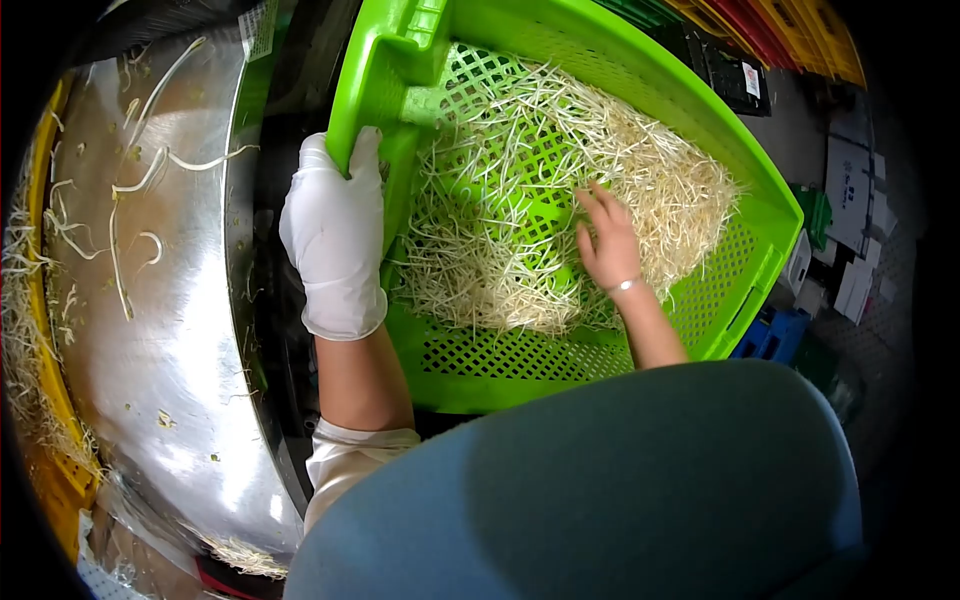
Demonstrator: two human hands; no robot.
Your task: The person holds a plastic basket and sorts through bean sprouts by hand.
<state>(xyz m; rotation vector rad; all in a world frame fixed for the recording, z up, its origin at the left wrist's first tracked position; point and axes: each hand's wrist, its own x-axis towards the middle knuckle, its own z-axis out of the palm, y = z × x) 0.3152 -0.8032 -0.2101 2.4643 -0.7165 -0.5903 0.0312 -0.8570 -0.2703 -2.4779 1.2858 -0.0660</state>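
Steadying the green crate (650, 85), it seems, with pale sprouts (682, 178) inside, to the right of our grip, our gloved left hand (335, 230) clasps the rim (352, 100) between thumb and fingers. Farther right, our bare right hand (612, 248) is spread at the sprouts, clasping nothing we can make out, perhaps ungloved for touch.

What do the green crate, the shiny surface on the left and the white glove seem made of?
Green crate: probably moulded plastic, semi-glossy, given its lattice floor and smooth rim.
Shiny surface: likely bare metal, perhaps stainless steel, given its silvery, blurred reflections.
White glove: apparently thin rubber or similar, matt, creased near the wrist.
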